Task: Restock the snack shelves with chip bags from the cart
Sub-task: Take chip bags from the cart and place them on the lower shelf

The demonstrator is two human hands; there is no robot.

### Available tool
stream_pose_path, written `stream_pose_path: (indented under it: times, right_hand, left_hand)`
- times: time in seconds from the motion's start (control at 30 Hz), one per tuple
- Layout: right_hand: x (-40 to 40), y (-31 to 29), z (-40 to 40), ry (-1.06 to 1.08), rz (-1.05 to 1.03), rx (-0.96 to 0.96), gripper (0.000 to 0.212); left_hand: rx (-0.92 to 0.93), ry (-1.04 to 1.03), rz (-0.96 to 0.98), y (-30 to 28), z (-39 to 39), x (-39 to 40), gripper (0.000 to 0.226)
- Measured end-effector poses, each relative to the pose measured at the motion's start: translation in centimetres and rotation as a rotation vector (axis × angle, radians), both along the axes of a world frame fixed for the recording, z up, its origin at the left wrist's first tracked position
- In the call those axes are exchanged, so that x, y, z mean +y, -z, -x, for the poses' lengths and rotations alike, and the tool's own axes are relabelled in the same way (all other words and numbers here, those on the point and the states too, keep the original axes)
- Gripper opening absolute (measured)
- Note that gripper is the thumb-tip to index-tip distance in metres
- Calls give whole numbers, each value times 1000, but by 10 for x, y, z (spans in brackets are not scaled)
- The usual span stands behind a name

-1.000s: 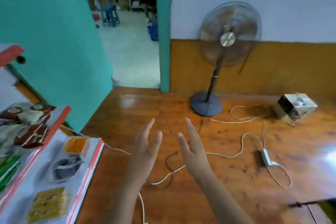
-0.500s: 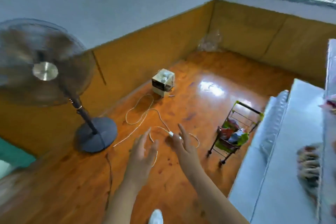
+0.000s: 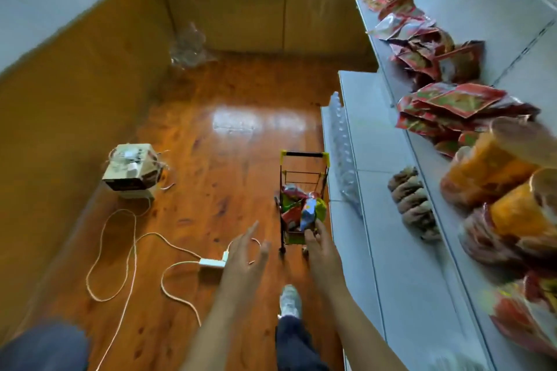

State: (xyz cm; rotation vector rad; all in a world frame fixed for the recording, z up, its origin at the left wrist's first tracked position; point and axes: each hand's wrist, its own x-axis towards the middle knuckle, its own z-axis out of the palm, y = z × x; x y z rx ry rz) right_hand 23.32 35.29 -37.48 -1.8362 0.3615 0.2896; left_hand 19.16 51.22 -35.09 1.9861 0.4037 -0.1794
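A small black wire cart [image 3: 303,173] with yellow handle corners stands on the wooden floor beside the white shelves [image 3: 388,190]. Colourful chip bags [image 3: 303,208] fill its basket. My right hand [image 3: 321,245] reaches over the cart's near end, fingers spread, close to the bags, holding nothing. My left hand [image 3: 245,256] hovers open to the left of the cart, above the floor. Red snack bags [image 3: 446,102] and orange packs [image 3: 494,166] lie on the upper shelf at the right.
A white power strip [image 3: 212,262] with long cords lies on the floor left of my hands. A small box [image 3: 132,170] sits near the left wall. A clear plastic bag [image 3: 188,47] is in the far corner. My shoe [image 3: 289,301] is below the cart.
My view has swung right, from the doorway and fan to the cart and shelves. Both open hands have moved toward the cart, and the right one now hangs over its bags.
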Motion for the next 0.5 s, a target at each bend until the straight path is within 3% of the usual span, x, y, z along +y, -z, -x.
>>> stream_pose_path:
  times: [0.3, 0.5]
  right_hand:
    - [-58, 145, -165, 126, 161, 346, 70]
    - [-73, 254, -248, 91, 232, 483, 77]
  left_hand:
    - [319, 118, -40, 138, -190, -37, 57]
    - [505, 178, -9, 255, -287, -64, 57]
